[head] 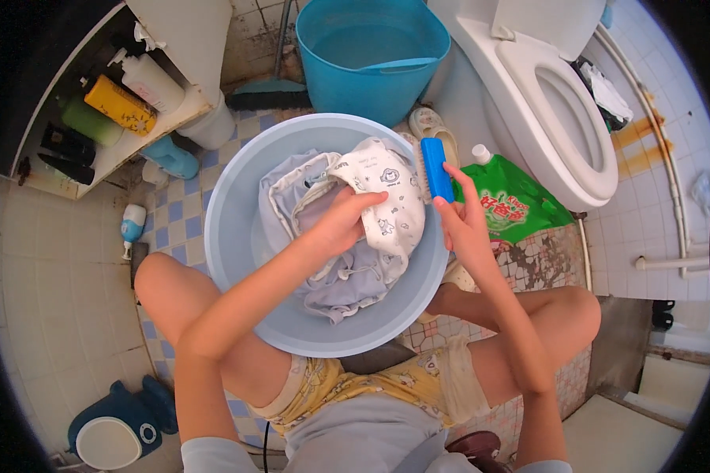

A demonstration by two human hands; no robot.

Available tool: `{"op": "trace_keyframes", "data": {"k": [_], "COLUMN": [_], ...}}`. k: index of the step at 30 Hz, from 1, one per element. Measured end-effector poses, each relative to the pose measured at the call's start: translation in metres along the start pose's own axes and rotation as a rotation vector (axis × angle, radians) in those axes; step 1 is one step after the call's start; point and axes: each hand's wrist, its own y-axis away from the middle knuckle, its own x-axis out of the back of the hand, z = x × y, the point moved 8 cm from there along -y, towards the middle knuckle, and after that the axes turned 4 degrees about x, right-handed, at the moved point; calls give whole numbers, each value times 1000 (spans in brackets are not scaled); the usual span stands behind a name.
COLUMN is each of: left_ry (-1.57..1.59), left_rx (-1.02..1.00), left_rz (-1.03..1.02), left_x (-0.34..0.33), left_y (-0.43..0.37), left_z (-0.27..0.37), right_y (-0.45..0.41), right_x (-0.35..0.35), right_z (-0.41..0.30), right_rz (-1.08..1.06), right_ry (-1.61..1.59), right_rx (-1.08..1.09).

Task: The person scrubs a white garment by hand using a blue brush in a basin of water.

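Observation:
A round light-blue plastic basin (231, 260) stands before me with wet-looking cloth in it. My left hand (353, 220) grips the white printed part of a garment (395, 201), thumb on top; its grey-lavender part (343, 290) lies bunched below and to the left. In my right hand (462, 222) is a blue scrubbing brush (437, 169), held between fingers and thumb above the basin's right side. The bristles face left, close to the white cloth; whether they touch it I cannot tell.
Behind the basin stands a blue tub (367, 94) of water, beside a broom (270, 94). A toilet (568, 118), a green detergent pouch (518, 201) and a clog (435, 130) are on the right. A shelf (148, 133) with bottles is at upper left.

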Motion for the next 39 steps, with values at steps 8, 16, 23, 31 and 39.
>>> {"op": "trace_keyframes", "data": {"k": [8,16,23,31,39], "left_ry": [43,132,206,176,192], "left_rx": [-21,83,67,76,55], "left_rz": [18,19,-25,-26,-24], "left_x": [0,0,-2,1,-1], "left_y": [-4,-3,-9,-12,-8], "left_z": [-4,-9,-9,-10,-5], "right_y": [7,4,8,15,20], "right_x": [-5,-6,-5,-11,-15], "right_z": [-4,-3,-2,-9,-21], "right_rz": [-22,-45,-39,-69,-164], "right_ry": [94,32,38,39,328], "right_rx": [-3,-35,-45,-44,112]}}
